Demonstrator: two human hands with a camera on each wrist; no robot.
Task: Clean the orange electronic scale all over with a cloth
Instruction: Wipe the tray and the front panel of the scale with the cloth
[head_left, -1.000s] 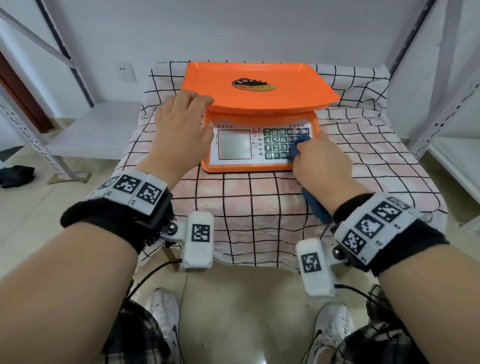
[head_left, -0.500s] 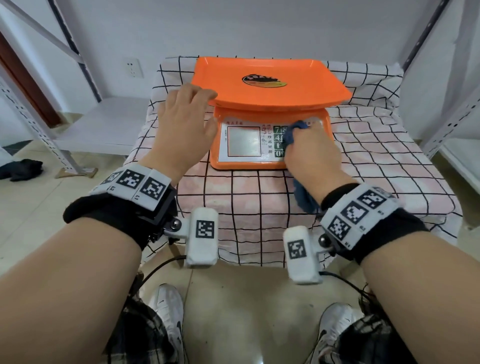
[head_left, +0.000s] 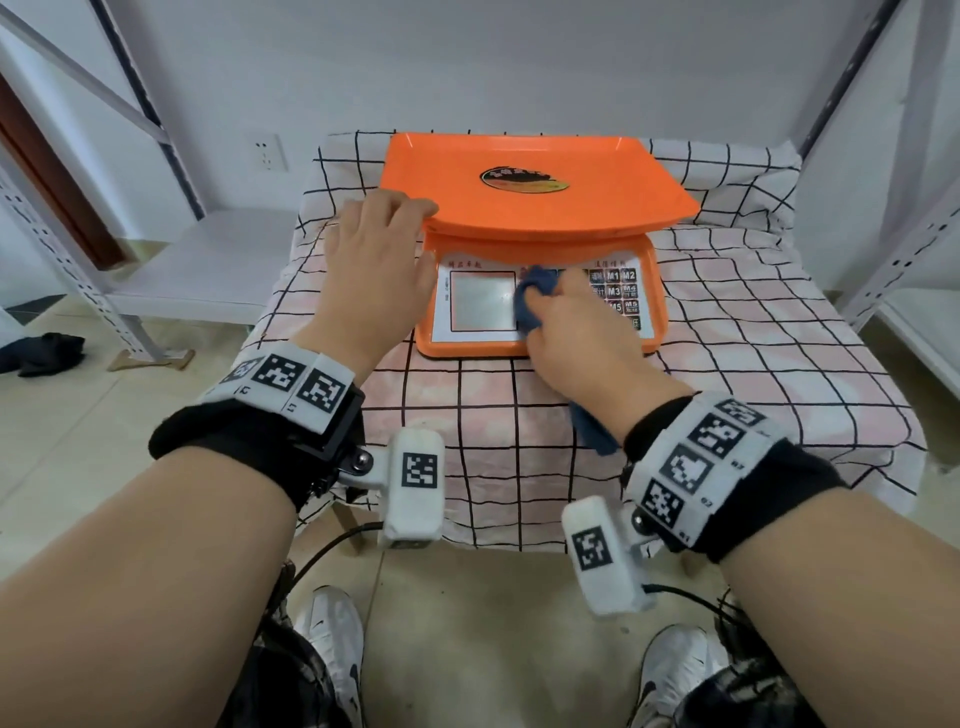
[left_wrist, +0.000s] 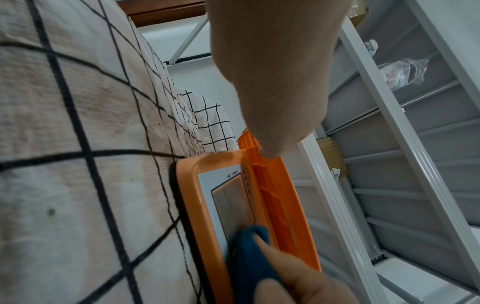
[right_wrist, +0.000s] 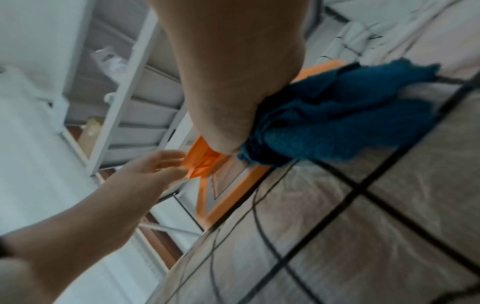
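Sitting on a desk (head_left: 727, 364) draped in a pink-and-white cloth with a black grid, the orange electronic scale (head_left: 540, 291) has its wide weighing tray (head_left: 530, 176) overhanging the sloped front panel. The right hand (head_left: 582, 332) is closed round a bunched blue cloth (head_left: 535, 299) and presses it onto that panel, at the right edge of the grey display window (head_left: 480, 301) and over the left part of the keypad (head_left: 618, 291); a loose tail of the cloth hangs out below the wrist over the desk's front. The hand and cloth hide the middle of the panel, so only the right-hand keys marked M1, M2, M3 can be read. The left hand (head_left: 382, 270) lies against the scale's left side with fingers nearly straight and spread, fingertips touching the near left corner of the tray; it grips nothing. In the left wrist view the tray's ribbed underside hangs close above the panel, leaving a narrow gap where the cloth's tip sits.

Grey metal shelving uprights (head_left: 883, 171) stand on both sides, with a low white shelf (head_left: 208, 265) to the left of the desk. A wall socket (head_left: 270, 151) sits behind the desk's left corner, and a dark bundle of fabric (head_left: 41, 353) lies on the tiled floor at far left. White trainers (head_left: 337, 639) show below the wrists.
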